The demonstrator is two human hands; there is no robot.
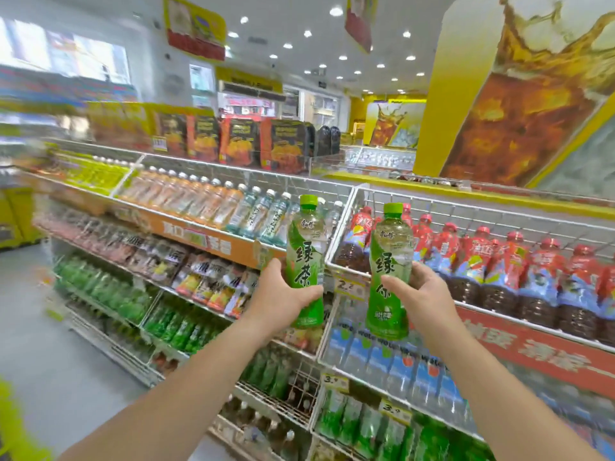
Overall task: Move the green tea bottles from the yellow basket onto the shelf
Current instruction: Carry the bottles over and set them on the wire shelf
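While both forearms reach in from the near edge, the left hand [283, 294] curls fingers and thumb round the lower half of the first green tea bottle [306, 257], and the right hand [422, 294] is clamped the same way on the second green tea bottle [389, 271] just beside it. Both bottles are held upright in the air, apart from each other, in front of the shelf [186, 227] and not resting on it. Each has a green cap and a green label with the large characters 绿茶 running down it; the smaller print is too blurred to read. Low and near, a yellow price tag [334, 382] reads 3.9; another tag [349, 286] between the hands reads 2.2. Under the right hand, blue-labelled water bottles [399, 371] carry the word "water". Farther right, red-capped bottles [499, 274] fill a white wire tray [466, 207] whose front corner shows between the two held bottles. To the left, grey floor [50, 344] lies open along the shelf's foot. Far back, boxed goods [239, 141] stand on top.
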